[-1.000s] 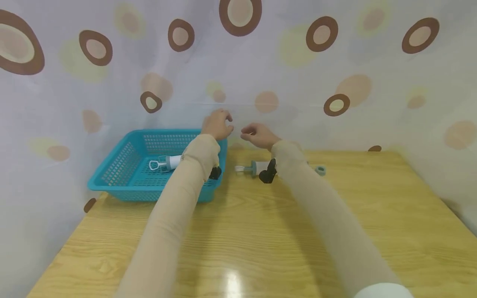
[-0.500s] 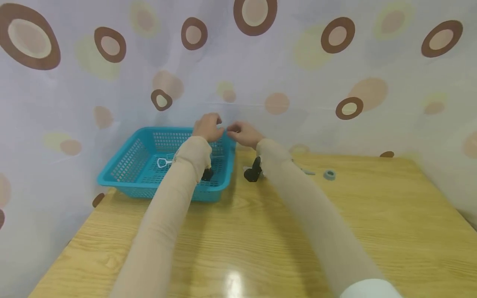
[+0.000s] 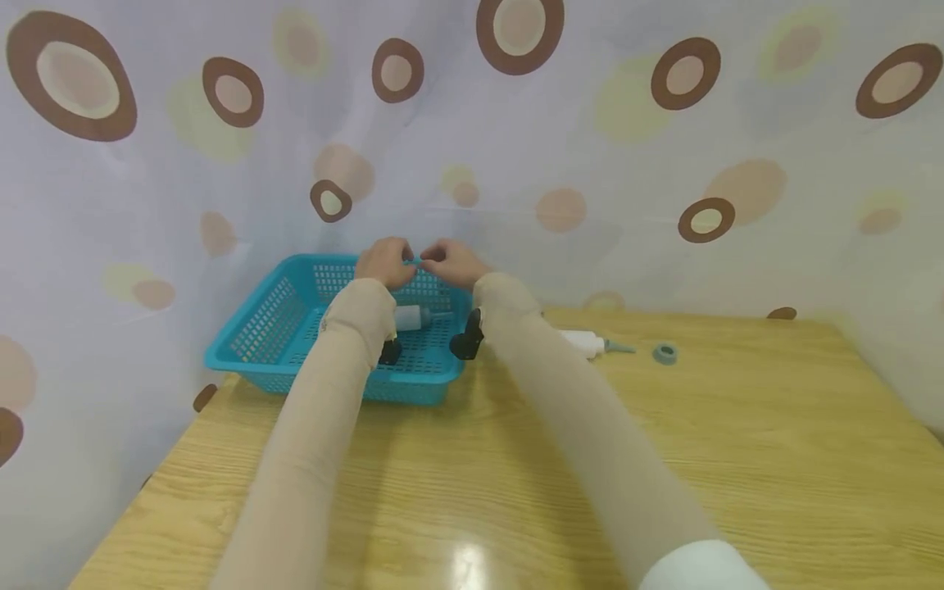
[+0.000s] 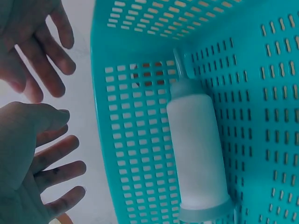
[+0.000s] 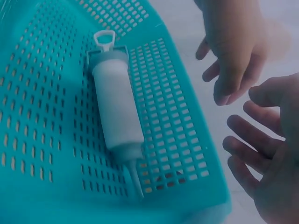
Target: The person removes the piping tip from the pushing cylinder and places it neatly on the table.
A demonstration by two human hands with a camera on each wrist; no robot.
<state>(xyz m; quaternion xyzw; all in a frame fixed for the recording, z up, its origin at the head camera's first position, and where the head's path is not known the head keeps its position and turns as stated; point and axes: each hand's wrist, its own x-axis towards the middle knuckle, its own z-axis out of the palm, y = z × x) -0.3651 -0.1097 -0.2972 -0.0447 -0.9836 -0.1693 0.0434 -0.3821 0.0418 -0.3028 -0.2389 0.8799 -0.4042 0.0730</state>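
My left hand hovers over the back of the blue plastic basket, its fingers loosely bent and holding nothing. Facing it, my right hand is over the back right corner, also with nothing in its grasp. In the basket lies a big white syringe with grey ends and a thin nozzle; the right wrist view shows the pull handle at its other end. A second white syringe lies on the table, partly hidden by my right forearm.
A grey ring lies to the right of the second syringe. The wooden table ends at a patterned cloth hanging behind it. The basket stands at the table's back left.
Both hands have moved left, from around the basket's right end to further over it. The view has turned slightly left. My right forearm has uncovered the second syringe's nozzle.
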